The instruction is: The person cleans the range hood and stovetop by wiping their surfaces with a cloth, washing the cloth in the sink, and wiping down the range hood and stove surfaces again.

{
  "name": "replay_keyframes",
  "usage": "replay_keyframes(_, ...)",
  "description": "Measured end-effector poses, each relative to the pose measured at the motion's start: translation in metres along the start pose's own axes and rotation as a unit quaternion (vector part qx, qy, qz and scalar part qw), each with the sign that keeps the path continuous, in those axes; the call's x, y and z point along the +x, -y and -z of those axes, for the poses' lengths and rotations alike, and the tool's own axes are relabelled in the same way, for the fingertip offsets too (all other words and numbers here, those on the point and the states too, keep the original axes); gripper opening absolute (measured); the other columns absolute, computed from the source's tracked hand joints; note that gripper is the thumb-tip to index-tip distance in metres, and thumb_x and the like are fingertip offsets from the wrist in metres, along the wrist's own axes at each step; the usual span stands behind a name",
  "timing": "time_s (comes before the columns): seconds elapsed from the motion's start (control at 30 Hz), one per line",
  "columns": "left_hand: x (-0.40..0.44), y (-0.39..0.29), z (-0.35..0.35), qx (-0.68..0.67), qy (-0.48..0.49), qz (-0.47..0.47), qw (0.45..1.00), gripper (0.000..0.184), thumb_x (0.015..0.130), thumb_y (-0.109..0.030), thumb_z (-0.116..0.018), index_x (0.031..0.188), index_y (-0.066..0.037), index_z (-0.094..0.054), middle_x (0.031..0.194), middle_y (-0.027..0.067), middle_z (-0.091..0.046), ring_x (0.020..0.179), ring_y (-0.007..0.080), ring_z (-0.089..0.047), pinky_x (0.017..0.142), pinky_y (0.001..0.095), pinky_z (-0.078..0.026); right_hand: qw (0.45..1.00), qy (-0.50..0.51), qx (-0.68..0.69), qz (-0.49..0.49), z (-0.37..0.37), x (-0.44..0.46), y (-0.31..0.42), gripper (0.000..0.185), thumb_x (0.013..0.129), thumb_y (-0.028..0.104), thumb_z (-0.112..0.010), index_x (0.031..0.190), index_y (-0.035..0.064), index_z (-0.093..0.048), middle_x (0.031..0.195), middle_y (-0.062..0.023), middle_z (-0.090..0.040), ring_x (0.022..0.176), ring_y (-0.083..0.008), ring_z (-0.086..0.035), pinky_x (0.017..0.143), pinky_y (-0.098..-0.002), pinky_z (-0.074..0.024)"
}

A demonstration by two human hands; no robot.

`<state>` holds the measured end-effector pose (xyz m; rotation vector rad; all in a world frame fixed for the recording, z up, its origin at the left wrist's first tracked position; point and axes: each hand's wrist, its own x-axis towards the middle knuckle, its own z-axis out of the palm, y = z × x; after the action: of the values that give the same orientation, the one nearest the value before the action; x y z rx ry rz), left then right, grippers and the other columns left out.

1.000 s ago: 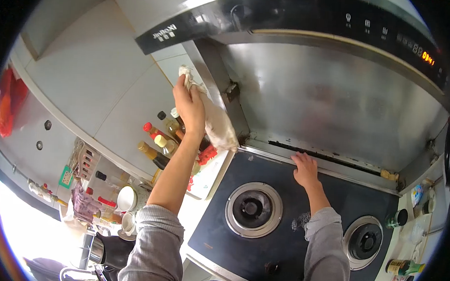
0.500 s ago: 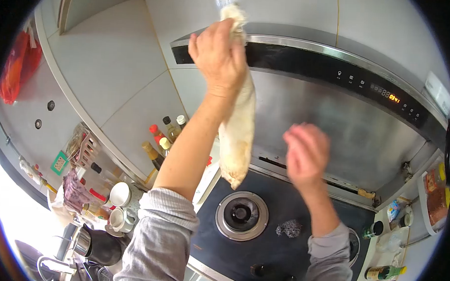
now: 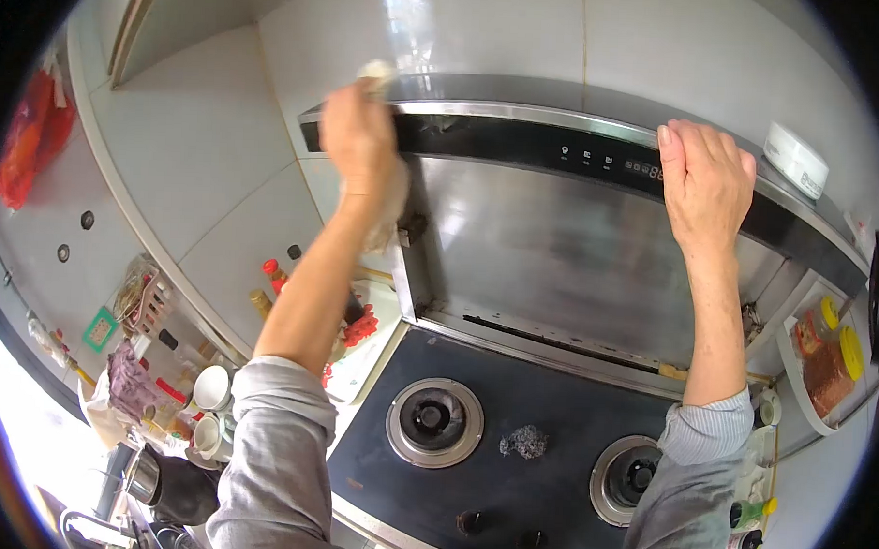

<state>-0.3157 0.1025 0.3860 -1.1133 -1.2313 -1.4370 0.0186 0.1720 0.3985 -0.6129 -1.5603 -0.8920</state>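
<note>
My left hand (image 3: 359, 141) is closed round a cream-coloured rag (image 3: 377, 74) at the left end of the range hood (image 3: 483, 131). One bunched bit of the rag sticks out above my fingers; the rest hangs behind my wrist, blurred. My right hand (image 3: 704, 182) lies on the hood's front edge, over the right part of its control panel, fingers together and bent over the top, thumb alongside. Nothing is held in it. Below is the black gas cooktop (image 3: 542, 385) with a steel-wool scourer (image 3: 524, 441) between its two burners.
Bottles (image 3: 275, 274) and a white tray with red pieces (image 3: 360, 325) stand left of the cooktop. Further left are white cups (image 3: 213, 388) and a dark pot (image 3: 185, 488). A white container (image 3: 795, 159) sits atop the hood; a rack of jars (image 3: 829, 361) hangs at right.
My left hand has moved left and down with the rag, to the hood's left end. My right hand has risen from above the cooktop onto the hood's edge. The view has shifted right.
</note>
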Motion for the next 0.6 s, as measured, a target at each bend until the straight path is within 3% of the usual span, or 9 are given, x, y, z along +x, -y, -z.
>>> replay_keyframes(0.07,-0.003,-0.037,-0.024,-0.006,-0.075,-0.116,0.990,0.019,0.072,-0.008,-0.059,0.090,-0.007,-0.062,0.076,0.0101,-0.057,0.074,0.0311,-0.054,0.069,0.0414,-0.045,1.000,0.001,-0.011,0.004,0.000,0.001,0.001,0.022,0.088,0.030,-0.057,0.081,0.0108,-0.064,0.079,-0.0009,-0.063,0.078,-0.0199,-0.057,0.072,-0.0350,-0.0382)
replay_keyframes(0.1,-0.006,-0.061,-0.033,0.014,-0.067,-0.129,0.989,0.018,0.067,-0.007,-0.060,0.085,-0.008,-0.060,0.074,0.0099,-0.056,0.071,0.0293,-0.054,0.064,0.0412,-0.044,1.000,0.000,-0.012,0.002,0.000,0.002,0.003,0.021,0.088,0.029,-0.056,0.082,0.0107,-0.064,0.080,-0.0010,-0.063,0.078,-0.0200,-0.057,0.072,-0.0352,-0.0383)
replay_keyframes(0.2,-0.012,-0.135,-0.046,-0.065,-0.055,-0.186,0.979,0.010,0.063,-0.007,-0.058,0.072,-0.008,-0.052,0.066,0.0092,-0.045,0.063,0.0285,-0.047,0.059,0.0406,-0.039,1.000,-0.004,-0.016,-0.001,0.001,0.001,0.005,0.019,0.088,0.027,-0.056,0.085,0.0103,-0.064,0.082,-0.0014,-0.063,0.080,-0.0205,-0.057,0.074,-0.0358,-0.0388)
replay_keyframes(0.3,-0.014,-0.179,-0.049,-0.113,-0.018,-0.209,0.971,0.014,0.067,-0.011,-0.060,0.079,-0.009,-0.055,0.071,0.0075,-0.046,0.066,0.0267,-0.049,0.064,0.0384,-0.041,1.000,-0.001,-0.012,0.001,0.004,0.002,0.006,0.017,0.088,0.022,-0.054,0.090,0.0090,-0.064,0.087,-0.0023,-0.064,0.083,-0.0216,-0.057,0.077,-0.0363,-0.0396)
replay_keyframes(0.47,0.001,-0.155,-0.043,-0.098,0.047,-0.190,0.976,0.011,0.066,-0.014,-0.061,0.072,-0.008,-0.054,0.069,0.0087,-0.053,0.066,0.0284,-0.055,0.063,0.0403,-0.043,1.000,0.005,-0.008,0.007,0.005,0.002,0.002,0.015,0.088,0.018,-0.054,0.093,0.0077,-0.064,0.091,-0.0027,-0.065,0.086,-0.0216,-0.058,0.079,-0.0363,-0.0398)
replay_keyframes(0.5,0.007,-0.138,-0.038,-0.068,0.099,-0.155,0.980,0.010,0.067,-0.015,-0.061,0.070,-0.007,-0.055,0.068,0.0104,-0.055,0.066,0.0302,-0.056,0.062,0.0423,-0.045,1.000,0.008,-0.001,0.007,0.006,0.002,0.002,0.015,0.087,0.017,-0.054,0.093,0.0077,-0.064,0.092,-0.0029,-0.065,0.087,-0.0216,-0.058,0.079,-0.0363,-0.0399)
replay_keyframes(0.6,0.015,-0.077,-0.028,0.001,0.070,-0.113,0.991,0.013,0.069,-0.019,-0.059,0.065,-0.007,-0.055,0.068,0.0109,-0.058,0.064,0.0311,-0.057,0.063,0.0450,-0.045,1.000,0.012,0.014,0.007,0.007,-0.001,0.002,0.015,0.087,0.016,-0.055,0.095,0.0071,-0.064,0.094,-0.0038,-0.065,0.089,-0.0218,-0.059,0.081,-0.0369,-0.0402)
